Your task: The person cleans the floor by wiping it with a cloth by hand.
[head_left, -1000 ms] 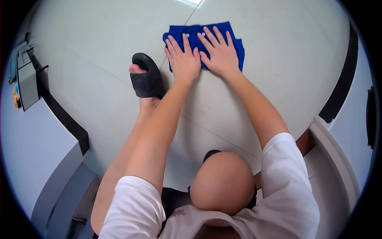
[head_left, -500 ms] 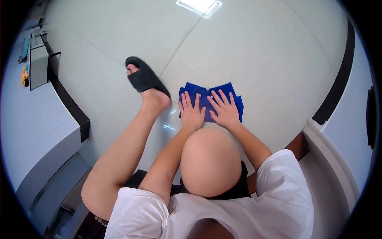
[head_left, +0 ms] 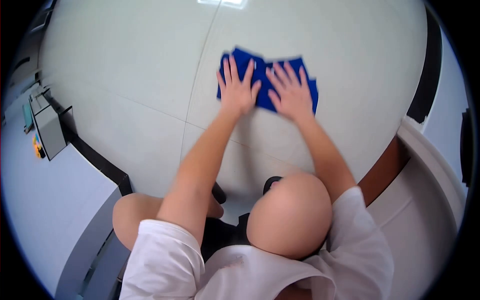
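Note:
A blue cloth (head_left: 263,89) lies spread on the tiled floor, with uneven edges and small white marks near its middle. Pressed flat on its left part is my left hand (head_left: 237,92), fingers spread. On its right part rests my right hand (head_left: 294,95), also flat with the fingers apart. Both arms reach forward past my bent knees. The cloth under the palms is hidden.
Pale glossy floor tiles (head_left: 145,60) surround the cloth. To the left stands a white cabinet (head_left: 75,190) with a dark base strip and a small orange-yellow object (head_left: 38,146). A wall with a black skirting (head_left: 425,65) runs along the right.
Both hands and the blue cloth have slid forward, away from my body. My outstretched left leg has been drawn back, so the black slipper is now mostly hidden by my arm.

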`<state>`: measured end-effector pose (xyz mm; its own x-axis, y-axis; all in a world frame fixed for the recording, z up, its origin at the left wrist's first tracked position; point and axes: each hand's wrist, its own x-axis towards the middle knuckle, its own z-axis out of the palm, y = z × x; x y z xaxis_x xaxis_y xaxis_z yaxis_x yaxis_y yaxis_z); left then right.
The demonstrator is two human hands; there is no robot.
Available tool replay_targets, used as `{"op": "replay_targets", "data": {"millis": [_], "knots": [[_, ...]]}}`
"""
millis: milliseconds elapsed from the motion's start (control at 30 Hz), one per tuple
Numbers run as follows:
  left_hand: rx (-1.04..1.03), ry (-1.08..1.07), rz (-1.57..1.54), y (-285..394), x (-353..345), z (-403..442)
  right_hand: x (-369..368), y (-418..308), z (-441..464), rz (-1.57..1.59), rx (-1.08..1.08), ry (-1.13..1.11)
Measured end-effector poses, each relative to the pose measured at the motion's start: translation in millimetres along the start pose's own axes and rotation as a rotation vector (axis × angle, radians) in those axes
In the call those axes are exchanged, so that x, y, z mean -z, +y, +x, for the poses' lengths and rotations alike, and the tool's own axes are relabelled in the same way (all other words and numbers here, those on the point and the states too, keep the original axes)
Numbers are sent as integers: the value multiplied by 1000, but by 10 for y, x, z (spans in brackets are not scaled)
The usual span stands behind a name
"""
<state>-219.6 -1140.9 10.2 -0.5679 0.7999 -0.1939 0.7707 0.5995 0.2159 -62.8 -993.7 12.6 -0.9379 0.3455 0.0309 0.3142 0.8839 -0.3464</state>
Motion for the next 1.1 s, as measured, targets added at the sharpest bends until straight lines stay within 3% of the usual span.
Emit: {"op": "replay_targets", "data": {"millis": [100,200,400,633,867,1100], "knots": [[-49,131,11,-18,-9,902,87,436,663,-97,-5,104],[-90,199,15,8,-59,1247,57,594,823,-169,-34,125],[-116,138,56,-64,-114,1307,-35,541,744,-281,-144,118],[-203,263,57,-140,-140,1227,-79,333,496,-244,-206,146],[-225,255,-29,123,-97,183,71,2,-258,-105,-165,73],[-325,-64,-86,410,-240,-1267,43,-403,-1660,11,-248,-39]]}}
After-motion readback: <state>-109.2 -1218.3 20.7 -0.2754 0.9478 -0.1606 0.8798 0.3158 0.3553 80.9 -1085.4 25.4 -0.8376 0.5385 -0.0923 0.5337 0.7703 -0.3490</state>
